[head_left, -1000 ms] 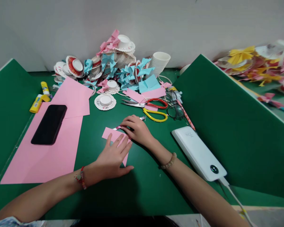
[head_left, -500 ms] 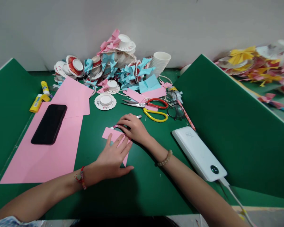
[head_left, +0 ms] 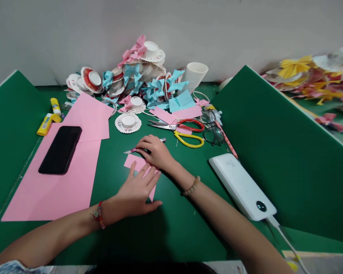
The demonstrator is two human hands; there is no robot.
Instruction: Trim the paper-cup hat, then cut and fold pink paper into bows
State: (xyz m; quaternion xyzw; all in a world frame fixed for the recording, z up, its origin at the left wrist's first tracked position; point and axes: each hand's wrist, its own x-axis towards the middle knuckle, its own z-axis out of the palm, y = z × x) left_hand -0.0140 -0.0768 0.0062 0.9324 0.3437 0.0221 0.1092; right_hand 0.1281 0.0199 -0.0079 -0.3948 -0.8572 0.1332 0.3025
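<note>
My left hand point(head_left: 138, 189) lies flat with its fingers spread, pressing a folded piece of pink paper point(head_left: 130, 161) against the green table. Closed around a slim craft knife point(head_left: 133, 150) is my right hand point(head_left: 156, 152), just beyond the paper. The knife's blade points left, and its tail end shows past my knuckles. Part of the paper is hidden under my fingers. A white fluted paper disc with a raised cup base point(head_left: 128, 121) sits a little farther off. Red-and-yellow-handled scissors point(head_left: 185, 131) lie beyond my right hand.
At left, a black phone point(head_left: 60, 150) rests on pink sheets point(head_left: 74, 194) near yellow glue sticks point(head_left: 45, 125). Paper crafts with bows point(head_left: 133, 74) and stacked cups point(head_left: 194, 76) stand behind. Glasses point(head_left: 213, 135) and a white power bank point(head_left: 241, 186) lie beside the right green partition point(head_left: 288, 160).
My right hand has slid slightly left and away from me with the craft knife, whose blade now extends past the paper's upper left edge. My left hand stays in place.
</note>
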